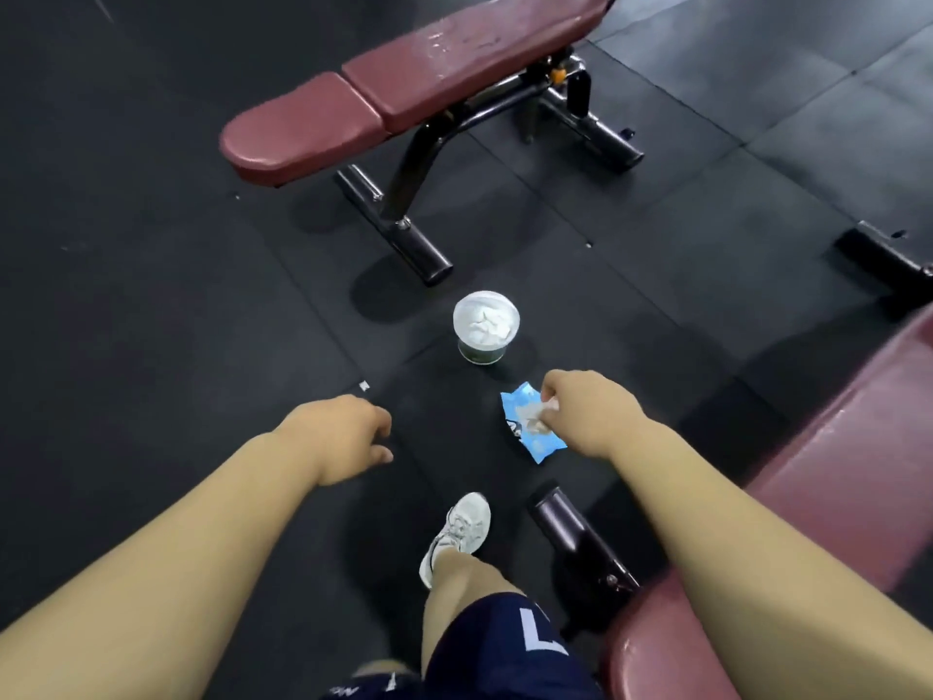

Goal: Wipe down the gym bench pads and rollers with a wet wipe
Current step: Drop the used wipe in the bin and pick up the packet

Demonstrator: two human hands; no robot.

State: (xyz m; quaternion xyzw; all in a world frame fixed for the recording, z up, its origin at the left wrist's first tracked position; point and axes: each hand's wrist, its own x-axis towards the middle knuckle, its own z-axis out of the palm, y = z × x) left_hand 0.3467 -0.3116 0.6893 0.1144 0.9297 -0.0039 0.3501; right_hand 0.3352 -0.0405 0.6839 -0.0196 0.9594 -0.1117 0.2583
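A maroon padded gym bench (383,93) on a black frame stands ahead on the dark floor, its long pad streaked with wet marks. A second maroon bench pad (828,497) runs along my right side. On the floor lies a blue wet wipe packet (525,421). My right hand (590,411) is over the packet, fingers pinched on a white wipe (548,407) at its opening. My left hand (343,437) hovers above the floor to the left, fingers loosely curled, holding nothing.
A clear plastic cup (485,325) filled with crumpled white wipes stands on the floor between the packet and the far bench foot (399,229). The near bench's black foot (570,533) sits beside my white shoe (462,527). Another black frame foot (883,255) is at the right.
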